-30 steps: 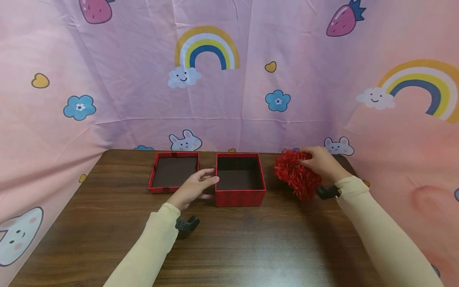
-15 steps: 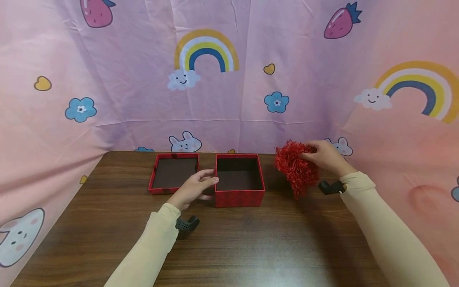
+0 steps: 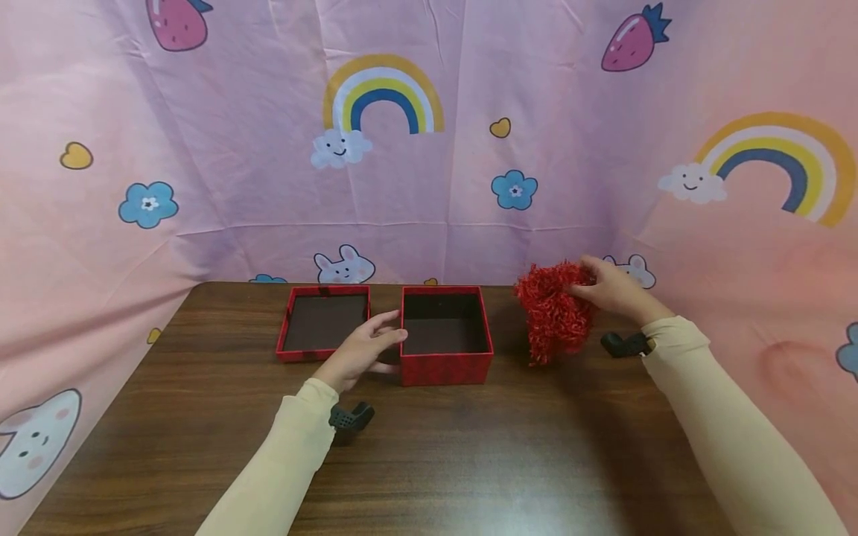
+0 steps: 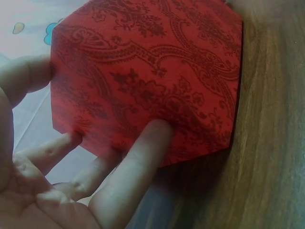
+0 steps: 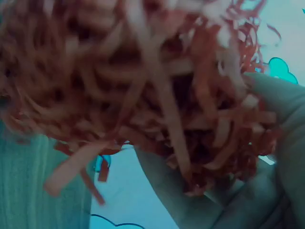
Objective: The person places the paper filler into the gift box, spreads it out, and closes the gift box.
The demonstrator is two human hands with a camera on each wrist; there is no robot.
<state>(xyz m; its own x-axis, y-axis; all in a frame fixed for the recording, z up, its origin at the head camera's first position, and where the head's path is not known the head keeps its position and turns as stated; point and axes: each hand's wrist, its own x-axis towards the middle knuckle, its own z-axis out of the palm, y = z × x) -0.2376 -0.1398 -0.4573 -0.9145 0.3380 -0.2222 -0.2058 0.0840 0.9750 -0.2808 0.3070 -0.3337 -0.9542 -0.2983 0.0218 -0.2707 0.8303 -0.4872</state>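
A clump of red shredded paper (image 3: pixel 555 309) hangs from my right hand (image 3: pixel 613 290), which grips it at its upper right side. Up close in the right wrist view, the crinkled paper strips (image 5: pixel 119 90) bulge over the fingers and hide part of them. My left hand (image 3: pixel 362 350) rests against the left side of a red box (image 3: pixel 445 369) with an open top and a dark interior. In the left wrist view its spread fingers touch the box's patterned wall (image 4: pixel 143 76).
Left of the box lies a shallow red lid (image 3: pixel 304 356), dark inside face up. Both stand toward the back of a brown wooden table (image 3: pixel 429 461). A pink cloth (image 3: pixel 415 201) printed with rainbows and flowers hangs behind and beside it.
My right hand has risen and shifted slightly right with the shredded paper, which has turned and changed shape. The left hand and the box stay in place.
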